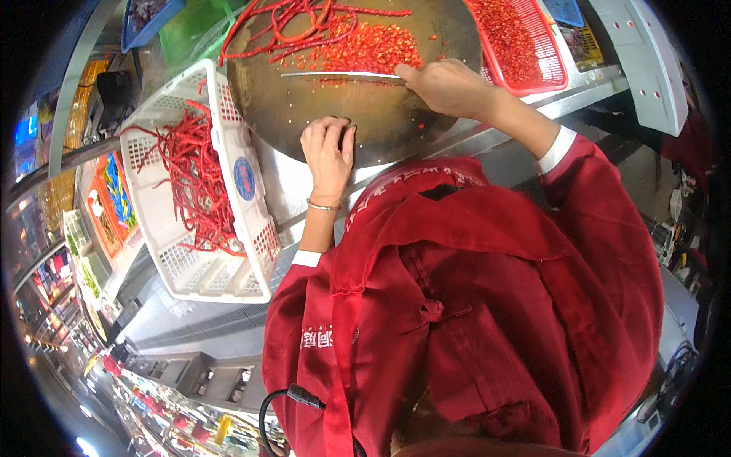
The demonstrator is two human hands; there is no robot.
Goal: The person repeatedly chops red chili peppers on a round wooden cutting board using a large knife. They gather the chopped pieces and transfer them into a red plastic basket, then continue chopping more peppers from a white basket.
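Note:
My right hand (pixel 448 88) grips a knife (pixel 342 74), whose blade I see edge-on as a thin line pointing left. The blade is over the round chopping board (pixel 365 117), along the near side of a heap of chopped red chilies (pixel 374 48). Long whole red chilies (pixel 308 40) lie at the board's far left, partly over the heap. My left hand (pixel 328 148) rests at the near left edge of the board, fingers bent, with nothing visible in it. Its palm is hidden.
Left of the board, a white plastic crate (pixel 243 228) holds many long red chilies (pixel 194 177). A red plastic basket (pixel 557 60) of chopped chilies stands on the right of the steel counter (pixel 588 94). A blue basket (pixel 140 28) is at the far left.

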